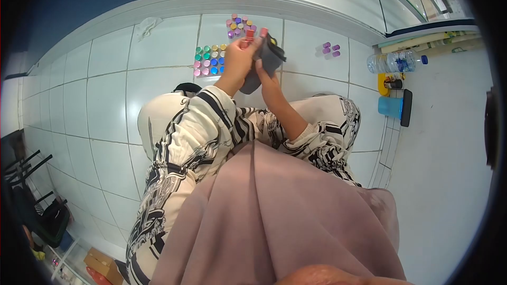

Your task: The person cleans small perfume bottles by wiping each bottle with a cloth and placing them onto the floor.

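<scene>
My left hand [238, 62] is closed around small red-capped pieces; one red piece [250, 35] stands out above the fingers and another red piece [263, 32] shows by the fingertips. Their full shape is hidden. In my right hand [270, 85] is a dark grey pouch [270, 63], tilted, its mouth toward the left hand, with a bit of yellow near the opening. Left of the hands, rows of small round containers [206, 60] have green, gold, silver, pink and blue tops. Beyond them stands a looser cluster of pink, purple and gold-topped containers [240, 25].
Several purple pieces [331, 49] lie on the tiled floor to the right. Farther right are a plastic water bottle [396, 62] on its side, a yellow item [383, 85] and a blue container [390, 106]. A crumpled white cloth [148, 27] lies at the far left.
</scene>
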A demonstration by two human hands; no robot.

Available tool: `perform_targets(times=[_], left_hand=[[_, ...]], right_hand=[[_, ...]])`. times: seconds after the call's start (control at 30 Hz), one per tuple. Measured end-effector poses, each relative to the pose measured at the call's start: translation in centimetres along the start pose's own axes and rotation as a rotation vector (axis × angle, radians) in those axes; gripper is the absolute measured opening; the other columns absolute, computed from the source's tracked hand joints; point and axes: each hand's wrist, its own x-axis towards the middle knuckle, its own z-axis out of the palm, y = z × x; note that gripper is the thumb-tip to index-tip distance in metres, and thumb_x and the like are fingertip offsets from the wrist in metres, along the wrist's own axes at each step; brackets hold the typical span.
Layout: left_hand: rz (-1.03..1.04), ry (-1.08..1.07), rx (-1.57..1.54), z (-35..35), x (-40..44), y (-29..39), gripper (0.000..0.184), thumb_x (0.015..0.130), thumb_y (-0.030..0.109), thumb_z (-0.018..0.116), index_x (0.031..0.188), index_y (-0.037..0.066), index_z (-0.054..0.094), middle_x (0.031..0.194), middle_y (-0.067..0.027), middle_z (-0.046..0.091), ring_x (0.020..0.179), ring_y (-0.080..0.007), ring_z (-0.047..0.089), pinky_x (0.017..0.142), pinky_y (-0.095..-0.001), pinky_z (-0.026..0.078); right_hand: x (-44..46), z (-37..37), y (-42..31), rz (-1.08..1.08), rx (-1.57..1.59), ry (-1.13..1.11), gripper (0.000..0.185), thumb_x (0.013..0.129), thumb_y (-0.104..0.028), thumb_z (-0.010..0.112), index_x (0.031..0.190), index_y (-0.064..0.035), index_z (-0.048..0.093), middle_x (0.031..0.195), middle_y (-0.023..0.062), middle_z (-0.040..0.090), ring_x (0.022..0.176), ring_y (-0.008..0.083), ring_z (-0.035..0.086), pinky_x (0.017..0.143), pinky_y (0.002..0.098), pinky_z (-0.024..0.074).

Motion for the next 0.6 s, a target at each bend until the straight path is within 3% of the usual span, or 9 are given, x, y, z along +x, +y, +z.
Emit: perform_targets(times=[0.1, 0.27, 0.37, 0.47, 0.6], left_hand=[[0.154, -0.11, 0.257, 0.7, 0.2, -2.5, 0.035, 0.086, 0.036, 0.071, 0.091, 0.001, 0.069, 0.068, -0.003, 0.064, 0.059, -0.0103, 0.057, 0.056, -0.0277, 0.044], [0.058, -0.339, 0.365, 1.1, -0.9, -3.0, 0.033, 0.09, 0.033, 0.069, 0.095, 0.0, 0.066, 0.072, -0.0008, 0.062, 0.063, -0.008, 0.055, 0.06, -0.0245, 0.044], [0.084, -0.222, 0.407, 1.4, -1.4, -2.9, 0.03, 0.09, 0.031, 0.067, 0.096, 0.002, 0.067, 0.072, -0.0011, 0.061, 0.064, -0.0097, 0.057, 0.062, -0.0257, 0.046], [0.054, 0.016, 0.436, 1.0, 0.3, -4.1, 0.03, 0.089, 0.03, 0.065, 0.099, 0.002, 0.063, 0.079, -0.0101, 0.067, 0.071, -0.0217, 0.066, 0.066, -0.0341, 0.049], [0.168, 0.097, 0.473, 0.3, 0.2, -1.9, 0.028, 0.088, 0.028, 0.065, 0.097, 0.001, 0.063, 0.08, -0.0095, 0.067, 0.073, -0.0211, 0.065, 0.067, -0.0327, 0.05]], right_hand=[[1.6, -1.9, -0.1, 0.081, 0.165, 0.099, 0.046, 0.1, -0.042, 0.052, 0.126, -0.0043, 0.052, 0.105, 0.0008, 0.058, 0.09, 0.0082, 0.055, 0.08, 0.025, 0.0451], [3.9, -5.0, -2.3, 0.165, 0.348, 0.215, 0.041, 0.097, -0.047, 0.053, 0.108, -0.0081, 0.055, 0.094, 0.001, 0.057, 0.083, 0.0106, 0.057, 0.072, 0.0256, 0.0477], [4.2, -5.2, -1.2, 0.183, 0.325, 0.176, 0.04, 0.098, -0.044, 0.054, 0.112, -0.0067, 0.054, 0.095, 0.0005, 0.057, 0.086, 0.0091, 0.056, 0.075, 0.025, 0.0467], [2.8, -3.2, 0.0, 0.112, 0.139, 0.101, 0.04, 0.099, -0.041, 0.054, 0.118, -0.0055, 0.053, 0.097, 0.0001, 0.057, 0.089, 0.0083, 0.055, 0.079, 0.0247, 0.0451], [0.5, -0.5, -0.3, -0.033, 0.043, -0.007, 0.04, 0.099, -0.039, 0.054, 0.119, -0.0043, 0.056, 0.104, 0.0014, 0.058, 0.09, 0.0081, 0.052, 0.078, 0.0244, 0.0443]])
